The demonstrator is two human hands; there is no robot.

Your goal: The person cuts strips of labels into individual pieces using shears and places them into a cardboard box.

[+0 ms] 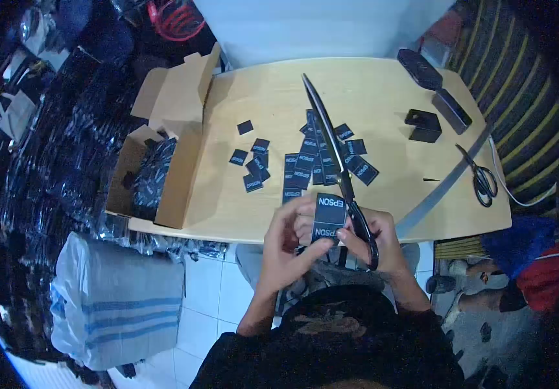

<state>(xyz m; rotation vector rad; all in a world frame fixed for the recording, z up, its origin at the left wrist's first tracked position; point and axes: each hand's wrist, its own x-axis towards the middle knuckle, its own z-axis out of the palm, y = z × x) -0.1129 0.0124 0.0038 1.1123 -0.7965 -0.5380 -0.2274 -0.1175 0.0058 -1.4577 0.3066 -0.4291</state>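
My left hand (286, 243) holds a black strip of EPSON labels (329, 217) upright near the table's front edge. My right hand (378, 238) grips long black scissors (331, 139), whose blades point away across the table and are a little apart at the strip's right edge. Beyond the strip lie several cut black labels (305, 162) scattered on the wooden table (383, 110).
An open cardboard box (163, 142) with black material inside sits on the table's left end. Smaller scissors (482, 176) lie at the right, with black boxes (423, 124) and dark cases (435, 87) behind them. A grey striped cloth bundle (117, 298) lies on the tiled floor at left.
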